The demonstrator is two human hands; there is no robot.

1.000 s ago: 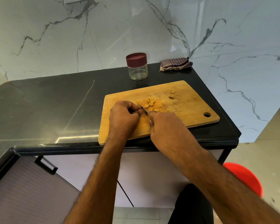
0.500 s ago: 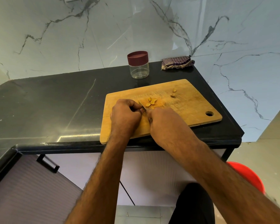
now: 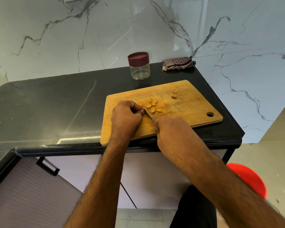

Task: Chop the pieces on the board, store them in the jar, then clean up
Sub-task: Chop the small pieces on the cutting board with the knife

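**Chopping in progress; jar unopened**

The right hand [image 3: 169,129] is wrapped round the handle of a knife [image 3: 147,113], whose blade angles away over the cutting board [image 3: 187,106] with its edge beside the left knuckles. The left hand [image 3: 126,116] sits with fingers curled tight, knuckles toward the blade; it appears to pin a piece underneath, but that piece is hidden, so I cannot tell what it holds. The curl likely keeps fingertips behind the edge.

Small yellow-orange pieces [image 3: 152,105] lie in a loose cluster just beyond the blade, mid-board; two stray bits [image 3: 174,94] rest apart toward the far side. The board lies at the counter's [image 3: 48,104] front edge, within easy reach.

The jar [image 3: 139,65] stands upright behind the board, maroon lid on and nothing visible inside. A striped cloth [image 3: 178,63] is bunched in the back corner, presumably for wiping up.

Judgement: first stage only; storing and cleaning not yet begun.
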